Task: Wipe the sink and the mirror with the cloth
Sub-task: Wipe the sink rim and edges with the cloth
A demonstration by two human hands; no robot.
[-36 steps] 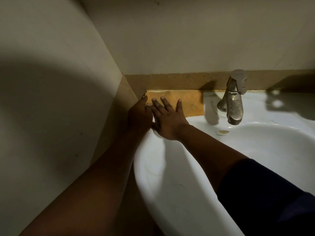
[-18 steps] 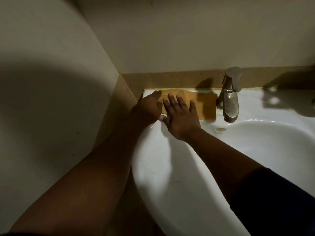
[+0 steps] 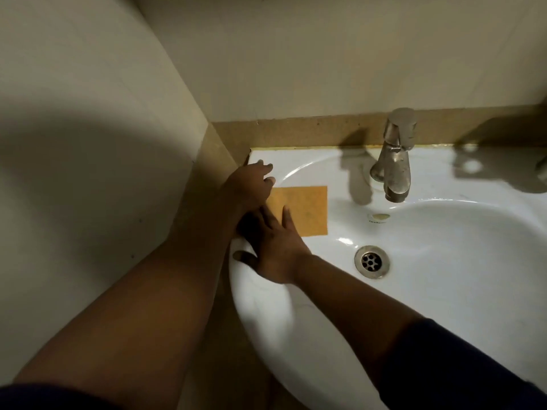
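Both hands flat on the orange cloth at the left side of the basin

I see the flat rectangular orange cloth (image 3: pixel 305 210) lying on the inner left slope of the white ceramic sink (image 3: pixel 444 276), between the rim and the round metal drain (image 3: pixel 372 262). My left hand (image 3: pixel 248 187) and right hand (image 3: pixel 273 247) lie close together with fingers spread, pressing on the cloth's left edge (gripping nothing). The dull metal tap (image 3: pixel 395 161) stands behind, well apart from the hands

Dim corner of plain cream walls (image 3: pixel 325 54), tan stone upstand (image 3: pixel 296 133) – deep shadows
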